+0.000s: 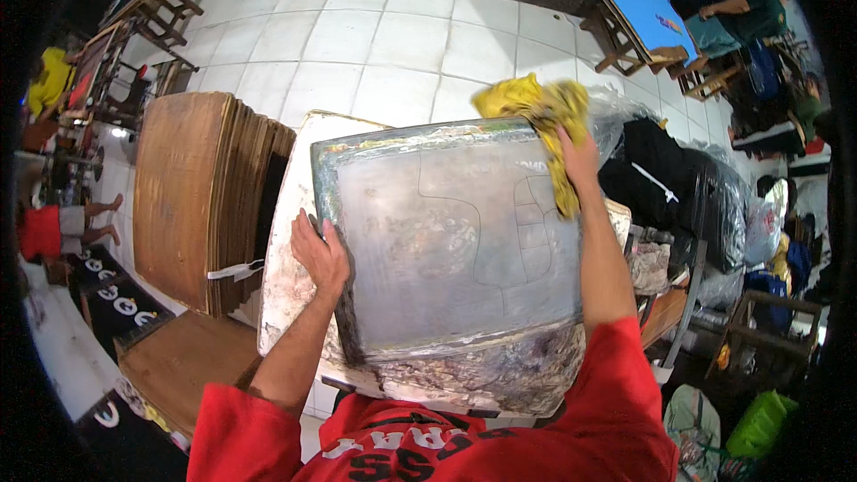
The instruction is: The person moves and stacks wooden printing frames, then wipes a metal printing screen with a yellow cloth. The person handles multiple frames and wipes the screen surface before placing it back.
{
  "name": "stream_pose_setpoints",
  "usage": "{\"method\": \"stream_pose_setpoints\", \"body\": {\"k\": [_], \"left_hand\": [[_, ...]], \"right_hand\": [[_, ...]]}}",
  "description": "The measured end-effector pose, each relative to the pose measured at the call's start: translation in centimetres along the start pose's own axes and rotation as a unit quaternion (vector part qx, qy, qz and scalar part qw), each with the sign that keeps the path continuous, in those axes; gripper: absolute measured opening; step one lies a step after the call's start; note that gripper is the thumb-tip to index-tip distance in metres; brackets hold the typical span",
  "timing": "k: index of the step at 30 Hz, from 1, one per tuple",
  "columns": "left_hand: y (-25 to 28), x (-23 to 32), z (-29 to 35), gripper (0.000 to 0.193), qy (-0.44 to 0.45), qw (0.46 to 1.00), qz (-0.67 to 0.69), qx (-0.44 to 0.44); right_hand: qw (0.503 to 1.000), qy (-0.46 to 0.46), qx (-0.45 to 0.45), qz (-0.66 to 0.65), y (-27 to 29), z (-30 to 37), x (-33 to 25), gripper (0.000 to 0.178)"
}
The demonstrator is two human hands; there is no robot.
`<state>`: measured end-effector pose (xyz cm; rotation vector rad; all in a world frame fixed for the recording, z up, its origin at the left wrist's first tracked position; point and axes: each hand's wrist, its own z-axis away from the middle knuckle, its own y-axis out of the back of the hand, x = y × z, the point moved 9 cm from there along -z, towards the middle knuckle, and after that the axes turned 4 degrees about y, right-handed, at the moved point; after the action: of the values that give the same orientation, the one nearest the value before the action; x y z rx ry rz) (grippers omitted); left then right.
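Observation:
In front of me a silk-screen frame [393, 250] with grey mesh and thin outlined shapes lies on a paint-crusted board [290, 214]. My left hand [321, 254] rests at the frame's left edge, fingers stretched forward and thumb apart. At the far right corner my right hand [578, 161] grips a stained yellow cloth [527, 100]. Part of the cloth hangs down along the frame's right side, and it looks smeared by motion. Paint smudges cover the frame's borders.
A stack of brown boards [183, 196] stands at the left. To the right are black plastic-wrapped bundles [656, 174] and a green bag [761, 424]. A blue-topped table [638, 13] stands at the far right, with a person [754, 18] beside it. Another person in red [43, 236] is at the far left.

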<state>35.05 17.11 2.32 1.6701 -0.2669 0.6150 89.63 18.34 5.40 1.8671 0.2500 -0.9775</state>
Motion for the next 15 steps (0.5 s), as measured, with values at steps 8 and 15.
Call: {"method": "stream_pose_setpoints", "body": {"k": [8,15], "left_hand": [[-1.0,-1.3,-0.3,0.060,0.069,0.993,-0.020,-0.096],[4.2,0.4,-1.3,0.059,0.211,0.897,0.354,-0.162]], "right_hand": [[0.844,-0.306,0.048,-0.438,6.8,14.4,9.1,0.046],[0.775,-0.269,0.048,-0.569,11.4,17.2,2.3,0.048]]}}
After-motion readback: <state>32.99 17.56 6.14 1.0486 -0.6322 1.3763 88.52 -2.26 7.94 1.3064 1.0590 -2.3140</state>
